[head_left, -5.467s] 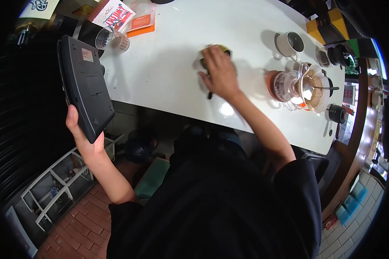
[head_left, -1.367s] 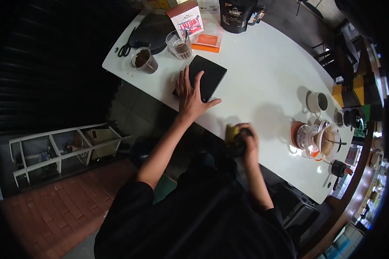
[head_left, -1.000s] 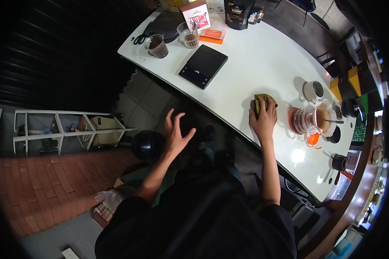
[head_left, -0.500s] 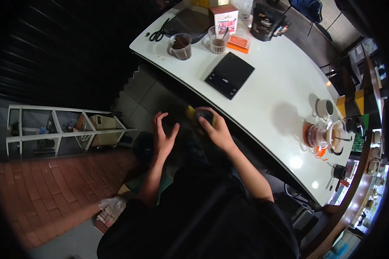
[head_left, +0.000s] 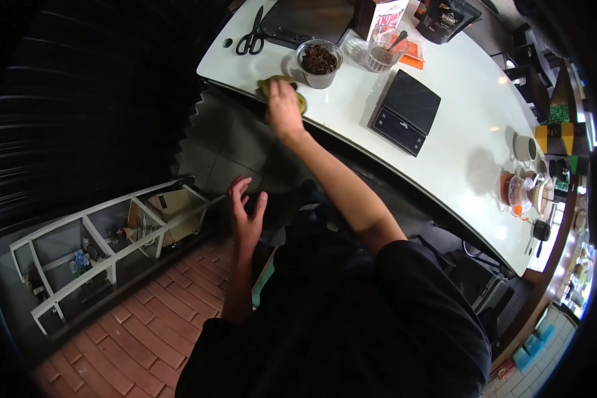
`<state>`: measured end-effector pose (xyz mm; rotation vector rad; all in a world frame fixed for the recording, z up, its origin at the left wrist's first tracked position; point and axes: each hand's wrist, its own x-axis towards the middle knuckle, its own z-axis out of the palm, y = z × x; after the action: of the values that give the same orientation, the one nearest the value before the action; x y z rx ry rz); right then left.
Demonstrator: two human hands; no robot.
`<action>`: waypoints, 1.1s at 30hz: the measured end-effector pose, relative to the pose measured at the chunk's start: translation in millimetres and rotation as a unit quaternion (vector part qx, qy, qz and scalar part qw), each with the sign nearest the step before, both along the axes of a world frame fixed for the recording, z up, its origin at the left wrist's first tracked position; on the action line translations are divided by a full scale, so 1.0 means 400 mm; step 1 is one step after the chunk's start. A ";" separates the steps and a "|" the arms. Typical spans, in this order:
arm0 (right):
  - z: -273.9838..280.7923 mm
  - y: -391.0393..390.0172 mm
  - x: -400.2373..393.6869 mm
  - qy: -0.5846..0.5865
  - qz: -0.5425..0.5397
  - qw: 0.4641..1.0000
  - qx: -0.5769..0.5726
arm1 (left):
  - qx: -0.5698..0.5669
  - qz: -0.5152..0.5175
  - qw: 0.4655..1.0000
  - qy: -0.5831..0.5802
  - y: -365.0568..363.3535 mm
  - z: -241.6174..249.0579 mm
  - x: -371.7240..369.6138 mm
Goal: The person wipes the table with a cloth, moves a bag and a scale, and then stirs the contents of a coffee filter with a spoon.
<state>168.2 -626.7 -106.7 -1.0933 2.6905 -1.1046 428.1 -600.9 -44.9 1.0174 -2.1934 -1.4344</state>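
Observation:
My right hand [head_left: 284, 113] reaches over the near edge of the white table and presses down on an olive-green cloth [head_left: 300, 102], with its fingers bent over it. Much of the cloth is hidden under the hand. Just beyond it stands a clear plastic cup [head_left: 321, 81] with dark brown grounds [head_left: 319, 60] inside. Black scissors [head_left: 252, 40] lie to the left of that cup. Below the table edge, my left hand [head_left: 247, 215] hangs in the air, fingers apart and holding nothing.
A black digital scale [head_left: 408, 109] lies right of a ribbed glass [head_left: 382, 54] with a spoon. Behind are a dark tray [head_left: 308, 23], a box [head_left: 386, 18] and a black pouch [head_left: 444, 23]. A white cup [head_left: 525, 148] stands far right; a white rack [head_left: 116, 245] is lower left.
My right hand has moved up and left from in front of me onto the table, bringing the cloth. My left hand stays low and open. The camera view has shifted.

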 end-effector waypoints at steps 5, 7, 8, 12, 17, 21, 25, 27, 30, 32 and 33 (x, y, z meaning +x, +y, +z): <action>-0.079 -0.125 0.155 -0.156 0.238 0.959 0.003 | -0.034 -0.011 0.999 -0.002 -0.013 0.040 -0.015; -0.022 -0.052 0.214 -0.303 0.312 0.896 -0.086 | -0.101 -0.057 0.992 0.053 -0.003 0.069 -0.020; 0.006 0.017 0.232 -0.332 0.272 0.893 -0.135 | -0.100 -0.062 0.992 0.050 0.002 0.084 -0.019; 0.005 0.384 0.170 -0.425 0.234 0.862 -0.149 | -0.069 -0.104 0.984 0.128 0.050 0.143 -0.041; 0.193 0.921 0.074 -0.520 -0.014 0.839 -0.162 | -0.024 -0.170 0.980 0.102 0.150 0.135 -0.136; 0.275 1.156 0.018 -0.548 -0.208 0.664 -0.465 | 0.033 -0.243 0.959 0.144 0.311 0.175 -0.251; 0.102 1.314 -0.041 -0.549 -0.035 0.350 -0.758 | 0.088 -0.305 0.936 0.154 0.509 0.204 -0.315; 0.138 1.339 -0.013 -0.530 -0.096 0.348 -0.767 | 0.098 -0.334 0.924 0.157 0.600 0.202 -0.327; 0.132 1.433 0.092 -0.541 -0.118 0.338 -0.761 | 0.109 -0.395 0.899 0.156 0.724 0.183 -0.340; 0.143 1.532 0.186 -0.547 -0.135 0.362 -0.742 | 0.126 -0.405 0.894 0.144 0.818 0.174 -0.354; 0.155 1.590 0.236 -0.534 -0.163 0.361 -0.747 | 0.127 -0.422 0.886 0.147 0.864 0.165 -0.365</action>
<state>262.4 9.3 -44.7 0.5501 0.2736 -2.7780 282.1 -255.3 21.3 -0.1926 -2.3367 -2.0874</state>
